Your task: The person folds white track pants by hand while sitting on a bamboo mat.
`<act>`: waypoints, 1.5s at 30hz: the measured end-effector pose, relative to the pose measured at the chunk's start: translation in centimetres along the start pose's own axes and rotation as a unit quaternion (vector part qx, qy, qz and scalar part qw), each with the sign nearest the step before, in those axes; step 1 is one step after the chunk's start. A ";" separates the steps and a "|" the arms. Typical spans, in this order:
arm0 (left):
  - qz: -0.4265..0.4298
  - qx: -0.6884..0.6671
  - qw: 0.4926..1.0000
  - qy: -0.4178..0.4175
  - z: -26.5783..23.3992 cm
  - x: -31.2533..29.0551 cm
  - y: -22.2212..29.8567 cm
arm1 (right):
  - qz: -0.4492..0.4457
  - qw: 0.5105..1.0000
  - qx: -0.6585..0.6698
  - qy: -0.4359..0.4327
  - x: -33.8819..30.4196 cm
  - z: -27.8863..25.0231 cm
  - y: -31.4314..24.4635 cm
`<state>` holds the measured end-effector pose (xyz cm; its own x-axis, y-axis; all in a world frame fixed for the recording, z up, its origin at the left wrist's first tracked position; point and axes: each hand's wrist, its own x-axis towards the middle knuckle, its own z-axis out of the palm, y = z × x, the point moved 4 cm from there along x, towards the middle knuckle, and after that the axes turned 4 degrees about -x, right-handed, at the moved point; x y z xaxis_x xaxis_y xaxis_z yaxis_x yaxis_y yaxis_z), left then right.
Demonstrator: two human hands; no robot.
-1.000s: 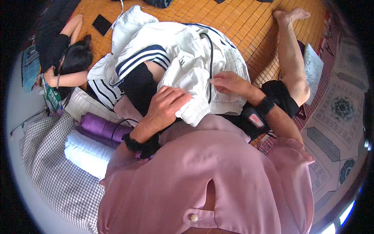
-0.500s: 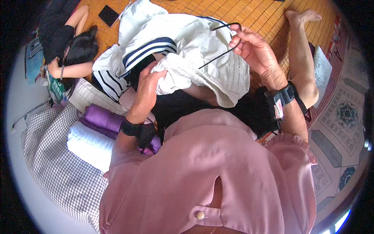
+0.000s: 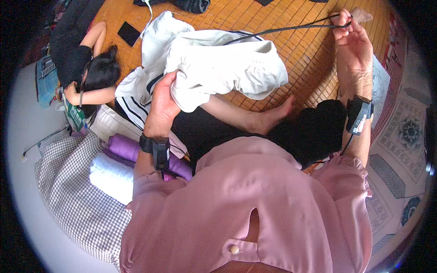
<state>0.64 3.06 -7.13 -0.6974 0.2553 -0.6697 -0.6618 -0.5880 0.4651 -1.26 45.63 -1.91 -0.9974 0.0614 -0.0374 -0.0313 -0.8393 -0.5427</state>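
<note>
The right hand (image 3: 353, 48) is now farther right and forward, pinching the black cord (image 3: 273, 31) drawn out from the white garment (image 3: 227, 66) — which lies ahead, between the hands, its length roughly crosswise — while the nearer left hand (image 3: 163, 103) grips its edge.

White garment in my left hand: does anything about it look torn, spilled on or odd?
No tear or spill shows on the visible side of the white garment, held bunched by your left hand. One oddity: a long black cord stretches well clear of the cloth to your right hand.
</note>
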 end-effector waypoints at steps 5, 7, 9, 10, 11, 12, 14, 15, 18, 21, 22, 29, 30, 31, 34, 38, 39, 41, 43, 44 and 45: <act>0.075 0.107 0.991 -0.027 0.5 -1.2 1.8 | 0.021 0.998 -0.027 0.045 -0.7 -5.9 -2.4; 0.219 0.242 0.945 -0.026 3.3 -3.3 3.4 | -0.008 0.989 -0.022 0.143 -2.2 -5.8 -1.7; 0.291 0.379 0.874 -0.091 3.7 -4.7 5.5 | -0.016 0.982 -0.055 0.181 -3.4 -4.4 -0.6; 0.293 0.381 0.873 -0.089 3.7 -4.8 5.6 | -0.005 0.982 -0.114 0.150 -3.7 -3.7 0.3; 0.344 0.439 0.822 -0.113 4.1 -5.0 5.9 | 0.007 0.978 -0.173 0.117 -4.0 -2.9 1.4; 0.391 0.493 0.765 -0.136 4.3 -5.4 6.0 | 0.067 0.961 -0.180 0.198 -4.6 -3.3 4.0; 0.404 0.559 0.712 -0.128 4.8 -6.1 5.5 | 0.128 0.938 -0.252 0.200 -6.1 -2.1 8.2; 0.415 0.617 0.657 -0.126 5.1 -6.4 5.1 | 0.169 0.927 -0.270 0.199 -6.9 -2.6 10.2; 0.391 0.672 0.614 -0.138 3.5 -6.9 3.9 | 0.221 0.881 -0.387 0.160 -8.7 -1.1 14.1; 0.281 0.783 0.531 -0.164 0.5 -7.7 2.4 | 0.234 0.850 -0.451 0.143 -9.2 -0.8 16.2; 0.256 0.786 0.543 -0.149 -1.0 -8.1 2.0 | 0.245 0.838 -0.469 0.132 -9.1 -0.8 16.8; 0.349 0.740 0.575 -0.015 2.3 -10.8 1.5 | 0.099 0.763 -0.639 0.017 -6.3 -0.5 19.8; 0.348 0.739 0.576 -0.009 2.7 -10.8 0.7 | 0.084 0.703 -0.706 0.004 -6.1 0.4 19.9; 0.243 0.670 0.701 -0.028 2.7 -10.4 -0.4 | 0.085 0.704 -0.705 -0.003 -6.1 0.7 19.9; -0.027 0.475 0.874 -0.099 2.8 -9.4 -4.8 | 0.134 0.649 -0.749 -0.016 -6.3 0.5 20.0; -0.118 0.457 0.877 -0.094 0.8 -8.1 -8.3 | 0.173 0.686 -0.705 -0.049 -7.5 -0.6 19.0; -0.145 0.436 0.886 -0.060 0.5 -8.1 -8.7 | 0.176 0.687 -0.704 -0.050 -8.0 -0.3 18.6; -0.135 0.352 0.926 -0.022 0.0 -7.6 -8.5 | 0.234 0.778 -0.582 -0.032 -8.9 -0.1 18.3; -0.142 0.255 0.956 0.004 -0.6 -7.5 -8.7 | 0.264 0.801 -0.536 -0.037 -9.9 1.6 17.4; -0.140 0.253 0.957 0.006 -1.0 -7.3 -9.3 | 0.252 0.823 -0.505 -0.071 -10.5 2.3 17.2; -0.105 0.116 0.987 0.032 -1.5 -7.2 -9.7 | 0.237 0.844 -0.470 -0.104 -11.2 3.1 16.8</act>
<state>12.47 5.80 -7.66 -0.5239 0.2996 -0.7974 -0.8404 -0.3343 0.4265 9.18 29.12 -7.98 -0.8759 -0.3402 -0.3423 0.3423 0.0620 -0.9375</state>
